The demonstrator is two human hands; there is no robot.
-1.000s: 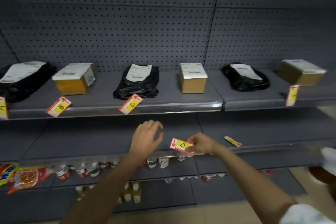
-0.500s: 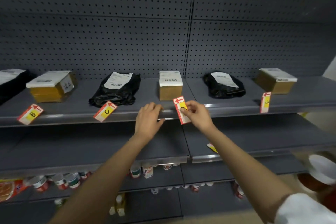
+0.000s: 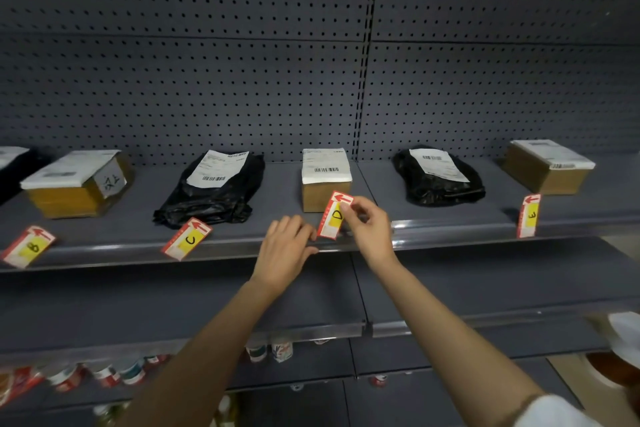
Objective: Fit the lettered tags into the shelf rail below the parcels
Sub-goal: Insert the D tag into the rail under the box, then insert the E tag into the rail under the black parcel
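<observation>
Against grey pegboard, the shelf (image 3: 138, 218) carries boxed and bagged parcels above its rail (image 3: 104, 255), where the B tag (image 3: 28, 246), C tag (image 3: 187, 242) and E tag (image 3: 529, 215) sit. The right hand (image 3: 369, 229) pinches the D tag (image 3: 335, 215) (lower edge at the rail, before a small box (image 3: 325, 189)); the left hand (image 3: 289, 253), fingers loosely curled, rests on the rail, holding nothing

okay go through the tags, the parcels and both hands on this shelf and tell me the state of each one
B tag: in the rail, tilted.
C tag: in the rail, tilted.
D tag: pinched by the right hand, lower edge at the rail.
E tag: in the rail, near upright.
Left hand: empty, fingers resting on the rail.
Small box: closed, labelled, behind the D tag.
Black bag: closed, labelled.
</observation>
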